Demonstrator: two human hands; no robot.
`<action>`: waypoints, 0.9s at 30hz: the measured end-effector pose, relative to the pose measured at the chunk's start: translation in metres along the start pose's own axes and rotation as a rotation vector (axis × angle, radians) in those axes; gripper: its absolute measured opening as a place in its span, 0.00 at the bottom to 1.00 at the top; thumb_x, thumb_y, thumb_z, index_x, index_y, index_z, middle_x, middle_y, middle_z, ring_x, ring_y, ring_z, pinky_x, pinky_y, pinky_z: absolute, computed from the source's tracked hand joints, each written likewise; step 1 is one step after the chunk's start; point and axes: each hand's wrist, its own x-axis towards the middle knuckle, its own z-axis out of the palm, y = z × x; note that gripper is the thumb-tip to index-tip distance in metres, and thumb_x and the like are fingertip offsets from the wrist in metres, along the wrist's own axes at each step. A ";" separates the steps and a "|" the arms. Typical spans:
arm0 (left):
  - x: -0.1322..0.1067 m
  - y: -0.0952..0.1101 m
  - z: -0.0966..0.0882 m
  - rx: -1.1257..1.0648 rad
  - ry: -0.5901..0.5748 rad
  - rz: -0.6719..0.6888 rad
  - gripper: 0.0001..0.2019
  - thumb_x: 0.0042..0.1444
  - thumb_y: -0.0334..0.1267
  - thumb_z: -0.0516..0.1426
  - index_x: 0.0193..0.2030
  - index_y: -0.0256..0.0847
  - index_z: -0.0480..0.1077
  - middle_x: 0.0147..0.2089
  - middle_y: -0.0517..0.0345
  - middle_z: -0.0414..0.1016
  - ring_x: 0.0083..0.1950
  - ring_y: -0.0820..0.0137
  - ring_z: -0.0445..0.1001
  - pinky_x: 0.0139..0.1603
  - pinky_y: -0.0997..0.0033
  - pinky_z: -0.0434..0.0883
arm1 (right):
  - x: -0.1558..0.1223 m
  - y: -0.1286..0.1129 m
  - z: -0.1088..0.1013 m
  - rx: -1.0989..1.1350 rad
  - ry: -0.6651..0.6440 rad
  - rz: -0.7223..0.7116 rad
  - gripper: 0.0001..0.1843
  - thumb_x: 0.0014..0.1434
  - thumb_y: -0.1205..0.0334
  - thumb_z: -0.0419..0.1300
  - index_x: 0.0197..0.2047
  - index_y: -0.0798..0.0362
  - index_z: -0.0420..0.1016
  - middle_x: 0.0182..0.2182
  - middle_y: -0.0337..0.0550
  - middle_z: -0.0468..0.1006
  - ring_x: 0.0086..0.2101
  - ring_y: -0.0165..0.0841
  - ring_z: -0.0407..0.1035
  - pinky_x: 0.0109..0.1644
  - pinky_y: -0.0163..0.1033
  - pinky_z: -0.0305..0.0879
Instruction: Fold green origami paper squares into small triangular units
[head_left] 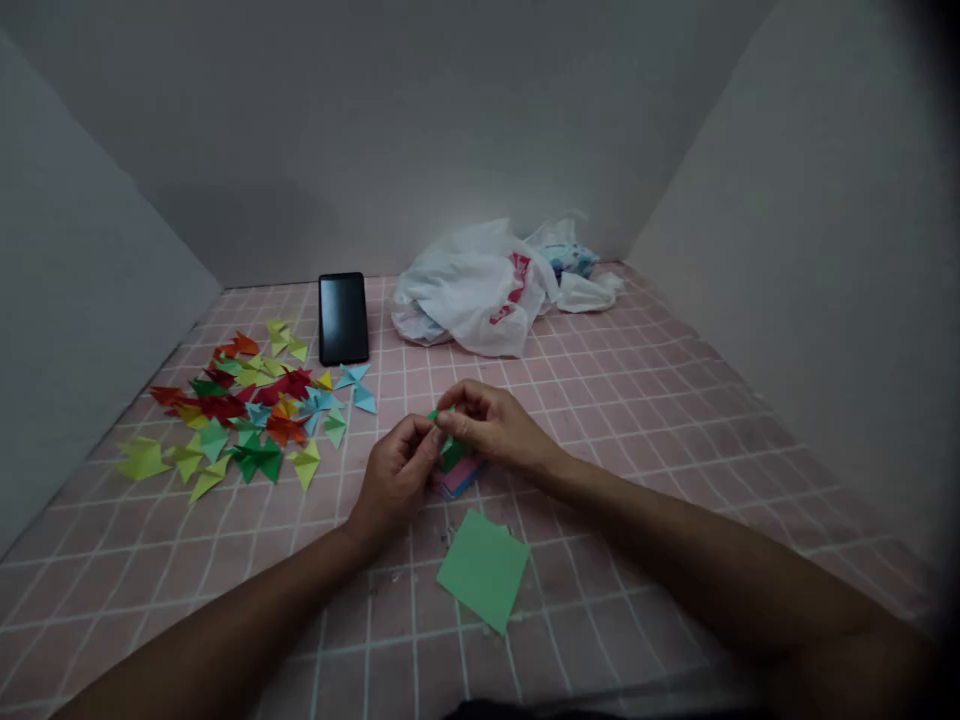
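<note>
Between my two hands is a small folded piece of green paper (pixel 451 456), partly covered by the fingers. My left hand (pixel 399 470) pinches its left side, thumb against forefinger. From the right, my right hand (pixel 499 428) grips its upper edge with thumb and fingertips. Under the hands lies a stack of pink and blue paper (pixel 463 476), mostly hidden by them. Closer to me, light green square sheets (pixel 484 570) rest on the checked cloth.
Many folded paper pieces (pixel 259 458) in red, yellow, green and blue are spread at the left. Behind them a black phone or tablet (pixel 343 318) lies by the back wall. A crumpled white plastic bag (pixel 472 285) sits at the back. Walls enclose both sides of the pink checked cloth (pixel 637 400).
</note>
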 end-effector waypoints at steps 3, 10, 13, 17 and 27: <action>0.003 0.002 -0.001 0.050 -0.039 0.003 0.16 0.57 0.52 0.62 0.34 0.39 0.70 0.27 0.63 0.70 0.24 0.75 0.64 0.26 0.76 0.64 | 0.000 0.013 0.004 0.150 -0.036 0.109 0.19 0.54 0.46 0.67 0.32 0.52 0.69 0.20 0.32 0.69 0.20 0.26 0.63 0.24 0.32 0.60; 0.008 0.005 -0.006 0.026 -0.083 -0.034 0.17 0.55 0.52 0.63 0.31 0.38 0.71 0.25 0.61 0.72 0.24 0.74 0.66 0.26 0.74 0.65 | -0.010 0.010 0.009 0.204 0.112 0.005 0.17 0.55 0.50 0.67 0.29 0.51 0.67 0.20 0.32 0.70 0.19 0.25 0.63 0.23 0.32 0.61; 0.010 0.007 -0.009 0.038 -0.039 -0.003 0.16 0.54 0.51 0.63 0.29 0.39 0.70 0.24 0.63 0.71 0.23 0.75 0.66 0.25 0.75 0.64 | -0.010 0.015 0.010 0.221 0.121 0.014 0.16 0.57 0.50 0.66 0.30 0.51 0.67 0.21 0.32 0.71 0.19 0.25 0.65 0.24 0.32 0.62; 0.014 0.010 -0.013 0.122 0.005 0.049 0.14 0.55 0.47 0.63 0.28 0.39 0.71 0.22 0.64 0.69 0.22 0.75 0.65 0.24 0.75 0.63 | -0.007 0.022 0.008 0.259 0.038 0.040 0.16 0.55 0.50 0.68 0.32 0.52 0.69 0.23 0.33 0.71 0.20 0.26 0.65 0.24 0.32 0.63; 0.021 0.003 -0.020 0.143 0.025 0.058 0.13 0.56 0.46 0.63 0.30 0.39 0.72 0.22 0.63 0.71 0.24 0.73 0.69 0.27 0.75 0.67 | -0.003 0.030 0.006 0.209 0.045 0.033 0.14 0.57 0.53 0.66 0.31 0.52 0.69 0.21 0.32 0.70 0.19 0.25 0.64 0.23 0.32 0.62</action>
